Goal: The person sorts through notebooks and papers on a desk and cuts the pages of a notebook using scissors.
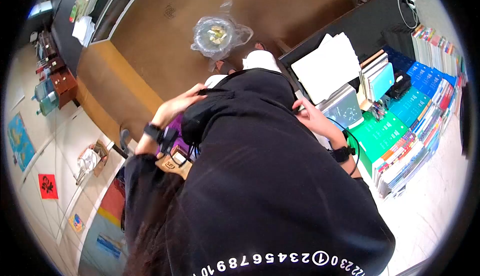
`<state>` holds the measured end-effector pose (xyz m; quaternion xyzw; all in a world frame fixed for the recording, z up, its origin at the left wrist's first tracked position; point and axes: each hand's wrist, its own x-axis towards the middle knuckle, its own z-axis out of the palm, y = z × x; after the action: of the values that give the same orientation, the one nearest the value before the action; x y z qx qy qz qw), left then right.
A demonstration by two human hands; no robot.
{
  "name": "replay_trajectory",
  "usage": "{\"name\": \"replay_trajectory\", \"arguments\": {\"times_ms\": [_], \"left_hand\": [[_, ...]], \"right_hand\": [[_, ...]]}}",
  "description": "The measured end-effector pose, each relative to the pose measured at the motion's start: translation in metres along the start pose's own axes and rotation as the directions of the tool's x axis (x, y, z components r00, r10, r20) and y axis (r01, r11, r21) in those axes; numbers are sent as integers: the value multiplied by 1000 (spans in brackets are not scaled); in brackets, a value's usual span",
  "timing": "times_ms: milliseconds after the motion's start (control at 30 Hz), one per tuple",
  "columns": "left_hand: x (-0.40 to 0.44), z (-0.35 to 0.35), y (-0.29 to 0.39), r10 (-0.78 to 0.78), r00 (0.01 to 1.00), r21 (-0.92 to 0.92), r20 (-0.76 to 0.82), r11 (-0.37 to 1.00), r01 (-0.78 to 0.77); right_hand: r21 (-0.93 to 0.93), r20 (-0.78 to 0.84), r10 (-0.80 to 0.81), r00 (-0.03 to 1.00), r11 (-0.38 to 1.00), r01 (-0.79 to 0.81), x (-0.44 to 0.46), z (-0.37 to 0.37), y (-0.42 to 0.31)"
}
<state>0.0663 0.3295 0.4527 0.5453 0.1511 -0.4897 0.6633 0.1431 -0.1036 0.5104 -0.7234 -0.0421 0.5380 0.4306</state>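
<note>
A black shirt [250, 166] with white numbers printed on it fills the middle of the view. At its far left edge my left hand [180, 103] is closed on the bunched fabric, fingertips partly hidden in the folds. My right hand [316, 119] pinches the shirt's right side with bent fingers. Both wrists carry black straps with a small device and cables. Beyond my knees a bin lined with clear plastic [204, 38] stands on the floor near my feet, with yellowish and white scraps inside.
To the right, a white surface carries stacked books [382, 131], white papers [327, 68] and a grey tablet-like book [345, 108]. At left are a dark cabinet [112, 16], a water jug [46, 96] and a wall with a red paper [48, 186]. Brown floor [150, 36] lies ahead.
</note>
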Motion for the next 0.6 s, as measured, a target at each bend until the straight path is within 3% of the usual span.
{"name": "replay_trajectory", "arguments": {"times_ms": [33,100,133,167,267,367,433,533,567,600], "left_hand": [[-12,7,-4,-24,998,-89,-61,996,19],[-37,28,-5,-47,992,-303,-119,953,9],[-43,28,-24,-42,979,-150,-201,989,12],[-55,38,-32,-26,969,-163,-245,987,-15],[-91,72,-65,-171,923,-295,-344,953,67],[-128,97,-118,-309,857,-328,-413,928,176],[-166,110,-145,-412,786,-345,-461,899,269],[-231,123,-175,-548,644,-393,-533,835,385],[-251,126,-182,-579,599,-407,-553,815,413],[-268,128,-189,-604,555,-420,-571,797,435]], "right_hand": [[-36,-47,23,999,999,-25,7,-4,-1],[173,-80,13,997,985,1,26,-8,-15],[247,-84,10,996,969,11,35,-13,-26],[320,-86,1,996,947,27,42,-17,-37],[56,82,-84,993,995,79,56,-26,-40],[-45,145,-45,988,998,52,56,-32,-38],[-192,185,-93,978,973,129,58,-40,-29],[-268,397,-96,913,939,215,48,-49,-33],[-249,392,-58,918,954,167,44,-49,-30],[-233,355,-126,926,948,218,38,-46,-24]]}}
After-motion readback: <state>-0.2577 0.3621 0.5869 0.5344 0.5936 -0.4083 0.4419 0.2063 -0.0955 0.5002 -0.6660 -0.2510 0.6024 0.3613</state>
